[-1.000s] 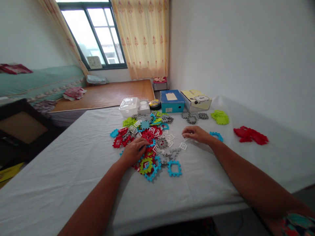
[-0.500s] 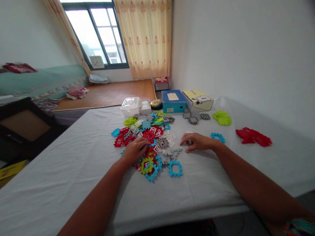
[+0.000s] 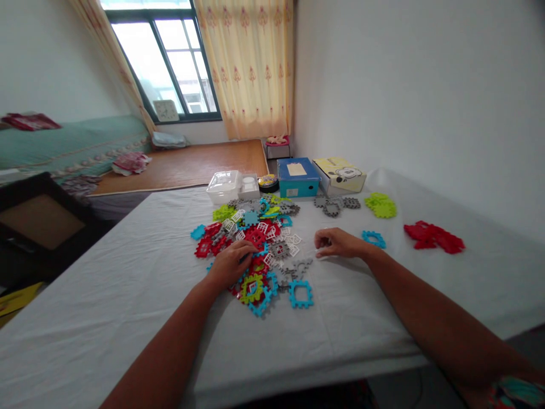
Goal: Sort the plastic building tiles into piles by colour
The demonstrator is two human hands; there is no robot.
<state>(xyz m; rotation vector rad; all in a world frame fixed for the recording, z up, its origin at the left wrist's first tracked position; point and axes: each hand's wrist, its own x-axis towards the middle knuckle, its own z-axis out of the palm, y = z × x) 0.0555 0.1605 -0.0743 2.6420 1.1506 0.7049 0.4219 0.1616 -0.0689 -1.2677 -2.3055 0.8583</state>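
Observation:
A heap of flat interlocking plastic tiles (image 3: 255, 238), red, blue, green, grey and white, lies mid-table on the white cloth (image 3: 128, 295). My left hand (image 3: 230, 262) rests palm down on the heap's near side, fingers loosely bent over red tiles, gripping nothing that I can see. My right hand (image 3: 338, 243) lies on the cloth just right of the heap. Its fingers are curled in around a small white window-shaped piece that is mostly hidden. A blue square frame tile (image 3: 301, 293) lies at the heap's near edge.
Sorted groups lie to the right: grey tiles (image 3: 334, 204), green tiles (image 3: 381, 204), one blue tile (image 3: 373, 238), red tiles (image 3: 432, 236). At the far edge stand a clear container (image 3: 225, 185), a blue box (image 3: 297, 176) and a yellow box (image 3: 343, 173). A wall runs along the right.
My right hand slid left over the small white piece beside the heap and closed on it; the piece no longer shows on the cloth. My left hand stayed put.

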